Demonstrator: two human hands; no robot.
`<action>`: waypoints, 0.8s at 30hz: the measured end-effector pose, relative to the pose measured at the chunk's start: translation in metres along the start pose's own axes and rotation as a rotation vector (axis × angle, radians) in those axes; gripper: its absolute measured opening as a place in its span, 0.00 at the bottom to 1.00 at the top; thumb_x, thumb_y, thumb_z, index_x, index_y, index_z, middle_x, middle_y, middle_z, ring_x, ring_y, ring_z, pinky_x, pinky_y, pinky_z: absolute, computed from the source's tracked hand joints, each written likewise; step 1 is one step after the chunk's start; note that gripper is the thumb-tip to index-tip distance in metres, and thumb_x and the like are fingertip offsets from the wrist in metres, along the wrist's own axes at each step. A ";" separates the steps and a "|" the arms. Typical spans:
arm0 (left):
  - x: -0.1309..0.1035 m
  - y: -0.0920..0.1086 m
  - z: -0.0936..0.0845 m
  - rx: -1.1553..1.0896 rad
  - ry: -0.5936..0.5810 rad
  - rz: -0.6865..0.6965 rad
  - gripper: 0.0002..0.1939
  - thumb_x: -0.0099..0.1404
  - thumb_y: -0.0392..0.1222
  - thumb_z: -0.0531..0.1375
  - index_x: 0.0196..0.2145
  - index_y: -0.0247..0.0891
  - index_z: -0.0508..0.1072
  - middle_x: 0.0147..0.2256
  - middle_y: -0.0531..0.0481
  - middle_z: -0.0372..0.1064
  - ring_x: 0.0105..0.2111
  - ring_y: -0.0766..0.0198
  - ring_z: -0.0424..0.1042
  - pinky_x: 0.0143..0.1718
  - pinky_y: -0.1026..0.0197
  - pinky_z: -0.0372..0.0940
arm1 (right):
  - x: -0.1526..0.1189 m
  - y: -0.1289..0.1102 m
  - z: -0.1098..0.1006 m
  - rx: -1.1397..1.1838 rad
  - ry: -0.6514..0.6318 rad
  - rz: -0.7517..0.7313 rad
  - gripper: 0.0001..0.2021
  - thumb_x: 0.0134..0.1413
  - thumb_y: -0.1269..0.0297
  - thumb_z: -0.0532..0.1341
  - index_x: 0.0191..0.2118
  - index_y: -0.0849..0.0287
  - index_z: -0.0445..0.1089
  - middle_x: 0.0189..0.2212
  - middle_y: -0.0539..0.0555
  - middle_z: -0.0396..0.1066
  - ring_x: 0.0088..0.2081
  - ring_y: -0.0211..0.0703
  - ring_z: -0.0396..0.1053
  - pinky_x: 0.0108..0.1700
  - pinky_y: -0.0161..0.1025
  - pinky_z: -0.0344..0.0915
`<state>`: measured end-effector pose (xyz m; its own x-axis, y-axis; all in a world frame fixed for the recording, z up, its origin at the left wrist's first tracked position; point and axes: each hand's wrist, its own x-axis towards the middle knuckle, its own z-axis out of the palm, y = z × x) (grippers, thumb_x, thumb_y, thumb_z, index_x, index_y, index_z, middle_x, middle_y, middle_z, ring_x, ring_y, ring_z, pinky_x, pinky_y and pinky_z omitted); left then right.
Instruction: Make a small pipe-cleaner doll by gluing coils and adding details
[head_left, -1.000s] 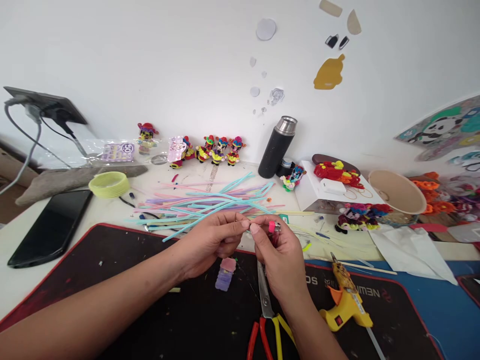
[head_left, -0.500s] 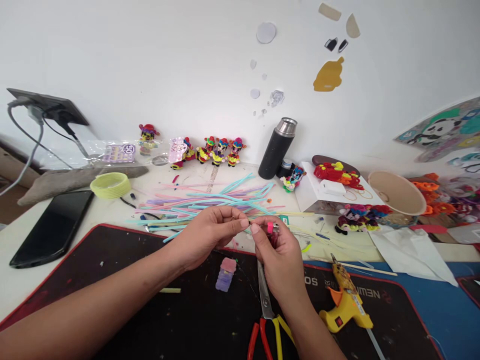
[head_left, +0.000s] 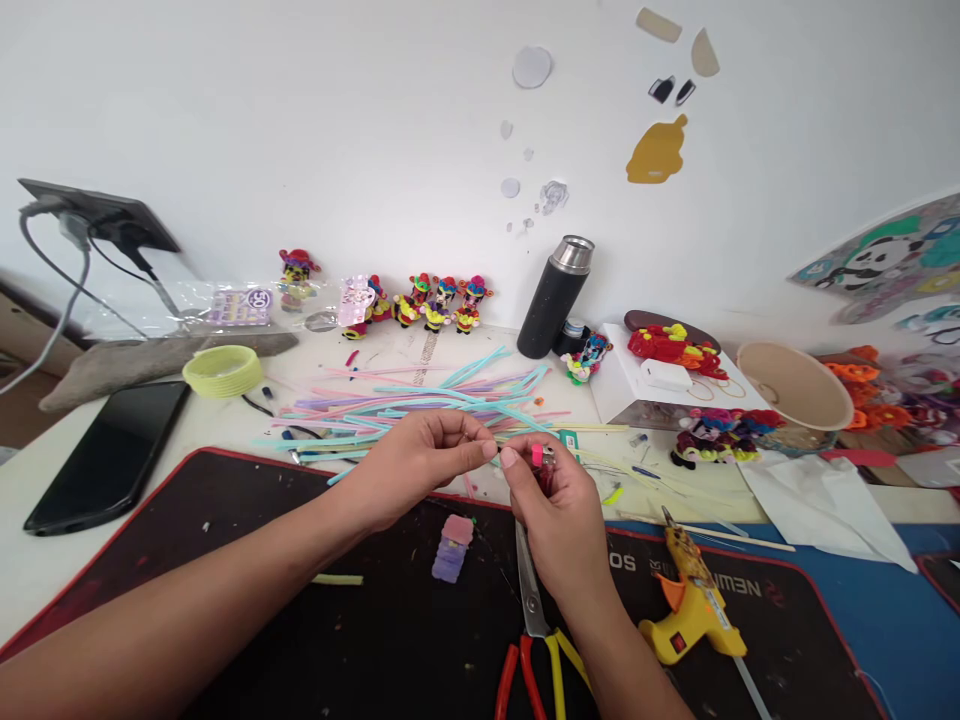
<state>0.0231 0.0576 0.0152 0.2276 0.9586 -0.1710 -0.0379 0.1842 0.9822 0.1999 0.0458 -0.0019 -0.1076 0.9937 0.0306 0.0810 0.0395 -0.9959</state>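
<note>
My left hand (head_left: 431,462) is closed in a pinch, thumb against forefinger, on something too small to make out. Close beside it, almost fingertip to fingertip, my right hand (head_left: 559,500) is closed, with a pinkish-red lighter (head_left: 541,457) held in its curled fingers. Between the two pinches a tiny dark bit shows, which I cannot name. Below the hands, a small pink and purple fuzzy piece (head_left: 451,550) lies on the black mat (head_left: 375,650). Red-handled scissors (head_left: 529,590) and a yellow-handled tool (head_left: 556,670) lie under my right wrist.
Pastel pipe cleaners (head_left: 420,400) are spread behind my hands. A yellow glue gun (head_left: 694,610) rests at the right, a phone (head_left: 109,460) at the left. Small fuzzy figures (head_left: 442,305), a black thermos (head_left: 553,300) and a white box (head_left: 622,390) stand along the wall.
Almost nothing differs. Both hands keep their pinch, and the lighter has shifted very slightly left within my right hand.
</note>
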 end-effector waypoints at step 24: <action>0.002 -0.001 -0.006 0.109 -0.034 -0.024 0.17 0.62 0.54 0.69 0.33 0.36 0.77 0.25 0.57 0.62 0.27 0.67 0.55 0.28 0.63 0.48 | 0.000 -0.002 0.002 -0.078 0.038 -0.070 0.08 0.63 0.58 0.64 0.36 0.56 0.73 0.27 0.48 0.67 0.27 0.40 0.62 0.29 0.36 0.58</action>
<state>0.0174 0.0608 0.0130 0.2603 0.9460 -0.1932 0.0730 0.1802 0.9809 0.1974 0.0454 -0.0001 -0.0779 0.9914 0.1050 0.1514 0.1159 -0.9817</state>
